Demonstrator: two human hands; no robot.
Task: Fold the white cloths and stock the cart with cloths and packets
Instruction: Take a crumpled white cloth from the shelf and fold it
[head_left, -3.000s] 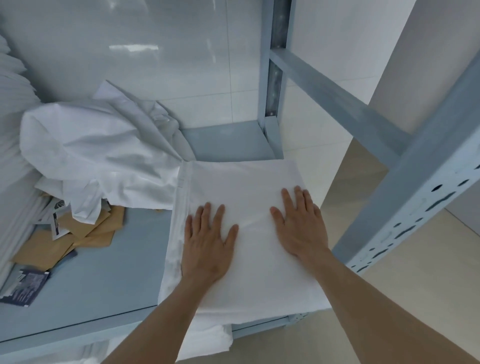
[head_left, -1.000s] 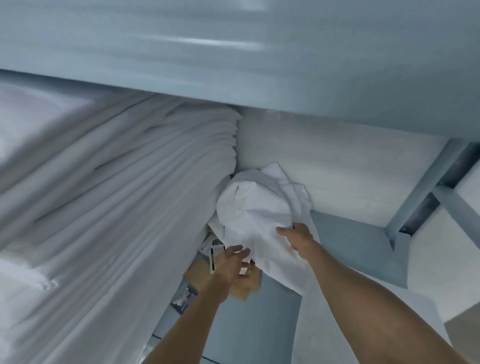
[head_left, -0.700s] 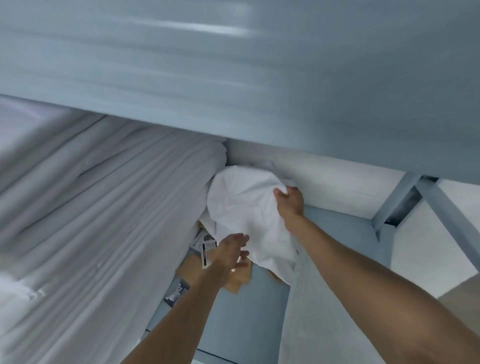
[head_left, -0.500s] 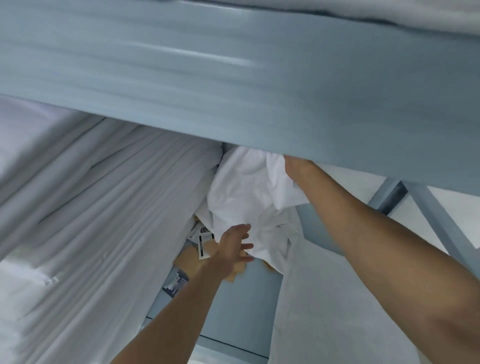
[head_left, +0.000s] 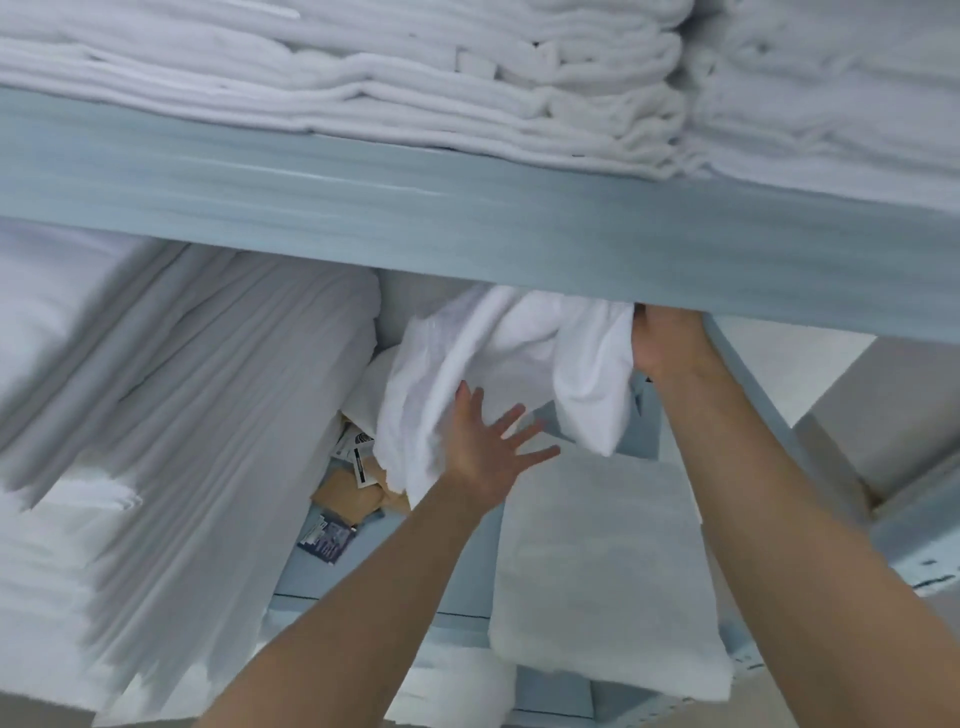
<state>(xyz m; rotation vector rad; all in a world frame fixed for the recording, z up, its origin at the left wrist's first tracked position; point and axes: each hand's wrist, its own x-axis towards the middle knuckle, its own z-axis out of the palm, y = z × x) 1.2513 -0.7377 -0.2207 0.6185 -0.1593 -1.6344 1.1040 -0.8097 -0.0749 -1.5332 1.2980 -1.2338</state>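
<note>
2 bare hands work in the head view, under the grey-blue upper shelf (head_left: 467, 223) of the cart. The right hand (head_left: 662, 343) grips a crumpled white cloth (head_left: 498, 358) and holds it up against the underside of that shelf, whose front edge hides the fingertips. The left hand (head_left: 488, 447) is spread wide, fingers straight, its palm toward the hanging cloth and its thumb side touching the fabric. Below, on the lower shelf (head_left: 395, 561), a folded white cloth (head_left: 602, 571) lies flat at the front right corner, overhanging the front edge. Behind the left hand, brown packets (head_left: 348, 499) lie in a loose heap on the lower shelf, partly covered by the cloth; 1 white packet (head_left: 361, 457) with black print and 1 dark blue packet (head_left: 327, 538) lie beside them, their writing too small and blurred to read. A tall stack of folded sheets (head_left: 182, 415) fills the left end of the lower shelf, smeared by motion blur and cut off at the left. Folded towels (head_left: 415, 78) lie stacked on the upper shelf, cut off at the top.
</note>
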